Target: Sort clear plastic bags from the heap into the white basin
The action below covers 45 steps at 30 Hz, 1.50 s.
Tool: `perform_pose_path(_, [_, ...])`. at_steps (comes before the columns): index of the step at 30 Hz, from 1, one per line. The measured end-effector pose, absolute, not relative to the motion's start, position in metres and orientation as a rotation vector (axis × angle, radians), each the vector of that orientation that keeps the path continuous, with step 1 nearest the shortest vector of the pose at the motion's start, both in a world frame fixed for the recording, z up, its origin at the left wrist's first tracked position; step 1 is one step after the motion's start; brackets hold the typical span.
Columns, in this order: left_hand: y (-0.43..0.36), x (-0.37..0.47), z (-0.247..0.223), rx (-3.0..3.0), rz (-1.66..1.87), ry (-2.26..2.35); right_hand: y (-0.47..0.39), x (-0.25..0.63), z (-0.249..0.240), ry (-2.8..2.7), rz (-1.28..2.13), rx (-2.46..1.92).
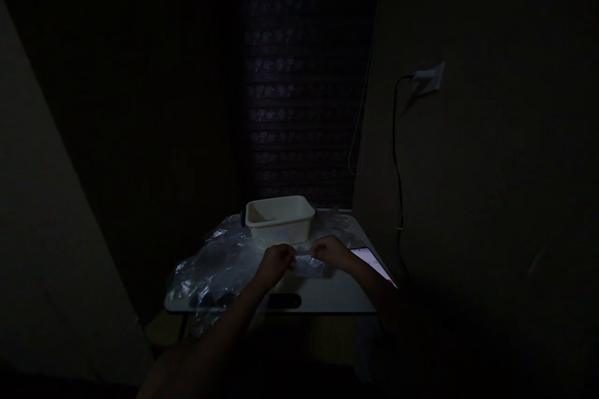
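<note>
Both hands meet over the front middle of a small white table (327, 298). Between them hangs a small clear plastic bag (309, 265), its top edge stretched from hand to hand. My left hand (277, 262) pinches the bag's left corner. The right corner is pinched by my right hand (331, 252). Dim light hides whether the bag holds anything. Just behind the hands stands a white plastic tub (281, 225) with dark side handles; its inside is too dark to make out fully.
Crumpled clear plastic sheeting (215, 268) covers the table's left side and hangs over its front edge. A lit phone (372, 262) lies at the right edge. A dark cord (397, 162) runs down from a wall outlet (429, 78). Blinds (299, 106) hang behind the table.
</note>
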<state>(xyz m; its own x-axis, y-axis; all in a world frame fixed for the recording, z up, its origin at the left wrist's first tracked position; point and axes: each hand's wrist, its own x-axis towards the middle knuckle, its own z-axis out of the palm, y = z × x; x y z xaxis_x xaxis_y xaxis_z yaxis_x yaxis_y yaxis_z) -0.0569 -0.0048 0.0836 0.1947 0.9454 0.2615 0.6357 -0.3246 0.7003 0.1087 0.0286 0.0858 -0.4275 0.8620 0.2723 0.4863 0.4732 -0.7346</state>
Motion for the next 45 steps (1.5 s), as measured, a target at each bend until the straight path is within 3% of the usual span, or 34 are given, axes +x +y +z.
perform_pose_path(10, [0.026,-0.110,0.090,2.310,0.952,2.172,0.044,0.115,0.092,-2.134,0.408,-1.244])
perform_pose_path(22, [0.025,-0.124,0.084,2.426,1.027,1.992,0.040,0.108,0.111,-2.083,0.323,-1.278])
perform_pose_path(33, [0.002,-0.130,0.073,2.413,0.958,1.891,0.054,0.042,0.130,-2.071,0.268,-1.256])
perform_pose_path(45, [-0.007,-0.133,0.078,2.433,0.619,2.017,0.092,-0.003,0.111,-2.288,0.351,-1.377])
